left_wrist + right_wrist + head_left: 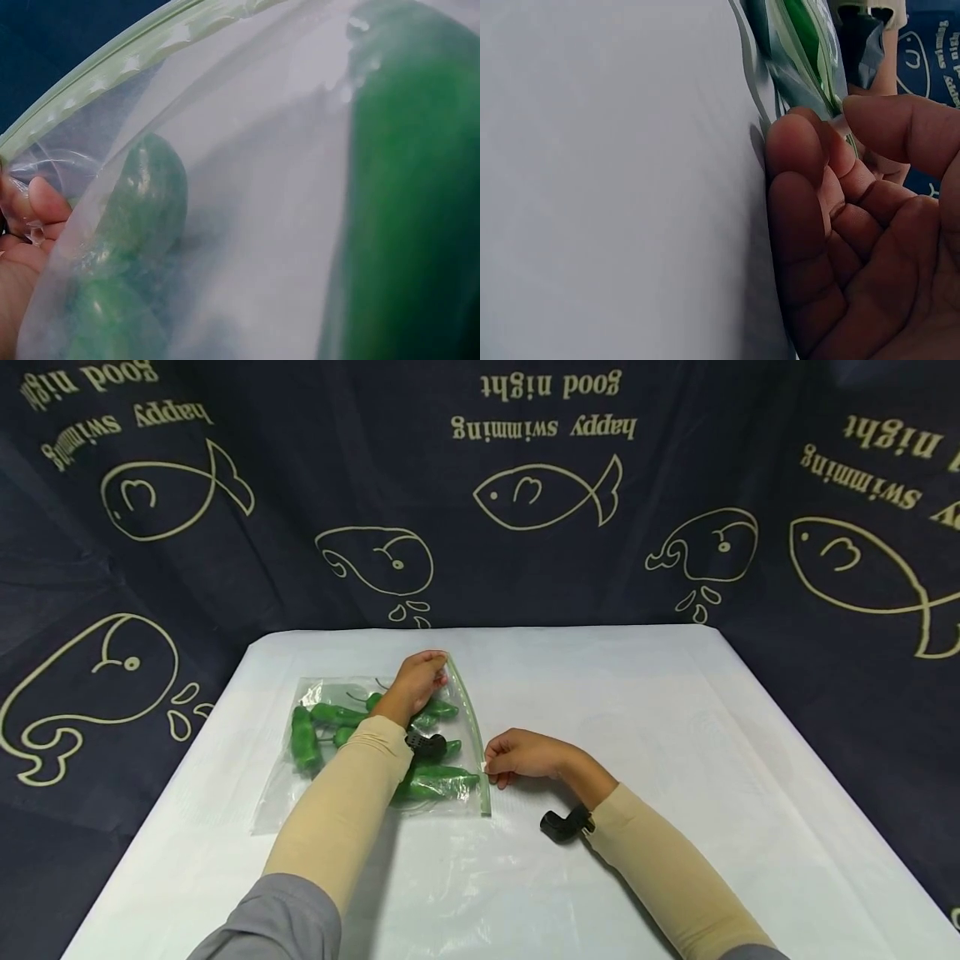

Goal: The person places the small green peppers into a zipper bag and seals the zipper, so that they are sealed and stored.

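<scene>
A clear zip bag (pixel 279 797) with several long green peppers (pixel 305 739) inside lies on the table, its pale green zip strip (pixel 468 710) facing right. At the strip's far end, my left hand (pixel 416 683) pinches the bag's corner. In the left wrist view that hand (pixel 34 217) shows behind the film, and a pepper (pixel 412 187) fills the right side. My right hand (pixel 528 754) pinches a small white slider (pixel 484 767) on the strip, nearer the front. The right wrist view shows its thumb and curled fingers (pixel 799 150) at the small pale piece (pixel 838 124).
A white cloth covers the table (pixel 637 710). Behind it hangs a dark blue curtain (pixel 540 577) with fish and whale drawings. Black wrist cameras sit at both wrists, the left camera (pixel 427 746) just over the bag.
</scene>
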`<state>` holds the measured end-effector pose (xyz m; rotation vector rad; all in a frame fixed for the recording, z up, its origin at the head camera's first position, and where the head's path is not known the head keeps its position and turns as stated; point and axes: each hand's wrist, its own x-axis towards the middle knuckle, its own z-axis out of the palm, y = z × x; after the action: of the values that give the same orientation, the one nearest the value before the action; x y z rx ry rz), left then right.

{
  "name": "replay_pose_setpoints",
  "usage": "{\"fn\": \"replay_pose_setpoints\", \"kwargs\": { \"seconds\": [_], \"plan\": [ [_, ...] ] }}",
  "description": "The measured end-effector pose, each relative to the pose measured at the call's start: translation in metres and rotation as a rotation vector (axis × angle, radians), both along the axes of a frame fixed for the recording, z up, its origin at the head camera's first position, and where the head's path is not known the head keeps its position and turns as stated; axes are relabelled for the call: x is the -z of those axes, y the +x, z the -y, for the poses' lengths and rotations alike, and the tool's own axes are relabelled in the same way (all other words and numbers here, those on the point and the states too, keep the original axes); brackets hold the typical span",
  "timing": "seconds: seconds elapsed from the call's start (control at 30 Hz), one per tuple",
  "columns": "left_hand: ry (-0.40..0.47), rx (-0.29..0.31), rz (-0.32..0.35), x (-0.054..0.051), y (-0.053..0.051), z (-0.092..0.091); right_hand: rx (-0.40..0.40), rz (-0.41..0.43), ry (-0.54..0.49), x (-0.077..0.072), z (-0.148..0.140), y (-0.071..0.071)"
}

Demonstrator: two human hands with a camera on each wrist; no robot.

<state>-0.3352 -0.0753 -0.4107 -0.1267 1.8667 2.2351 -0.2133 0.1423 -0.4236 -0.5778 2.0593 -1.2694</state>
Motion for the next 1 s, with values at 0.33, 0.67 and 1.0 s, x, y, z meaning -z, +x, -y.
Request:
{"fn": "replay_pose_setpoints", "kwargs": {
  "seconds": [0.33, 0.67, 1.0],
  "plan": [
    [0.012, -0.001, -0.001, 0.000, 0.000, 0.000, -0.006, -0.006, 0.003, -0.001, -0.001, 0.009],
    [0.004, -0.002, 0.001, -0.002, 0.002, 0.000, -0.021, -0.018, -0.009, -0.001, -0.002, 0.017],
    [0.006, -0.003, 0.017, -0.002, 0.000, 0.000, -0.067, -0.014, -0.017, -0.003, -0.004, 0.024]
  ]
}}
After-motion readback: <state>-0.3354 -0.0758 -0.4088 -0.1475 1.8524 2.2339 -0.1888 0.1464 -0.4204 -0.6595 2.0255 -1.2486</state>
